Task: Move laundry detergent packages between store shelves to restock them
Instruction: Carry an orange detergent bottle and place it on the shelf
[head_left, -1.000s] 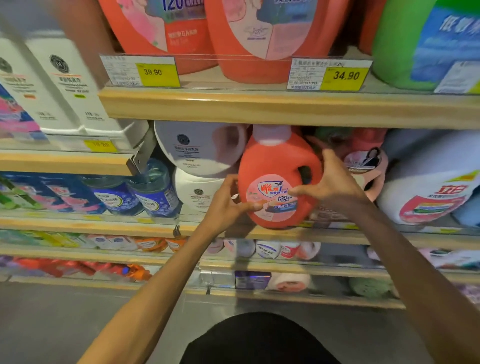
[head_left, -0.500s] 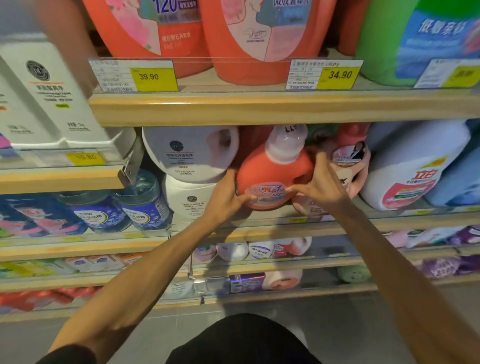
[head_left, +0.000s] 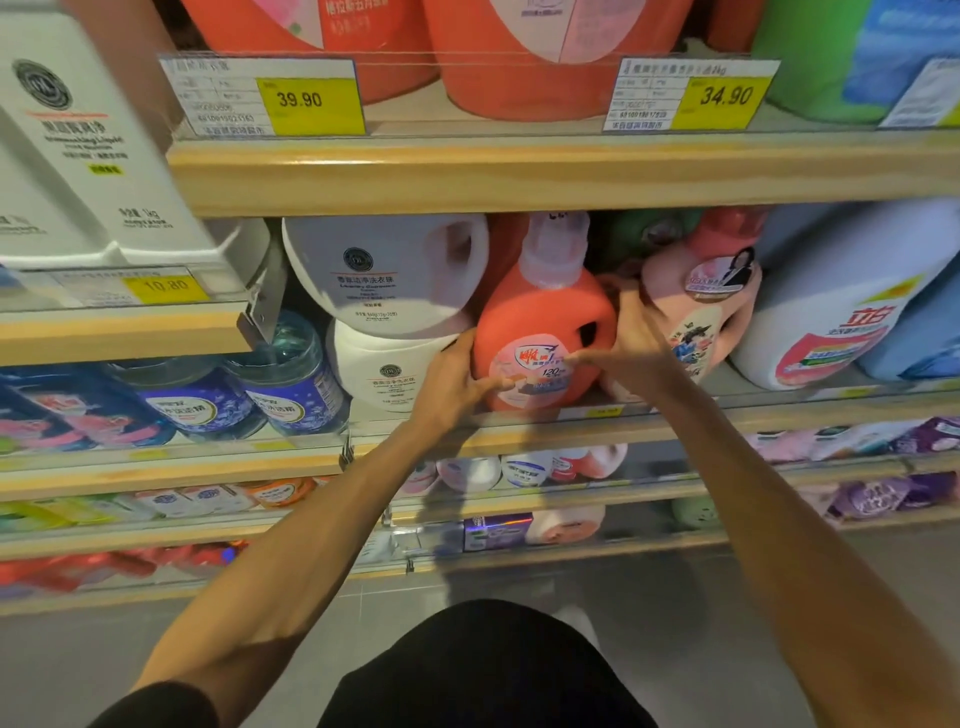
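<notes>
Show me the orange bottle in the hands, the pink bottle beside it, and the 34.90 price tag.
Orange bottle (head_left: 540, 317), head view, on its body below the cap.
Pink bottle (head_left: 696, 312), head view, on its front under the round sticker.
Price tag (head_left: 724, 96), head view, on its yellow panel.

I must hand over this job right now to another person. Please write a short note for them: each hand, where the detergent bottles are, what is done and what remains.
Left hand: grips the left side of the orange bottle.
Right hand: grips the bottle's right side, by its handle.
Orange bottle: upright at the front of the middle shelf, between the two stacked white bottles and the pink bottle.
Done: the bottle is in its slot, cap under the shelf above.
Left: probably push it back, face the label forward, let go, then fetch the next package.
</notes>
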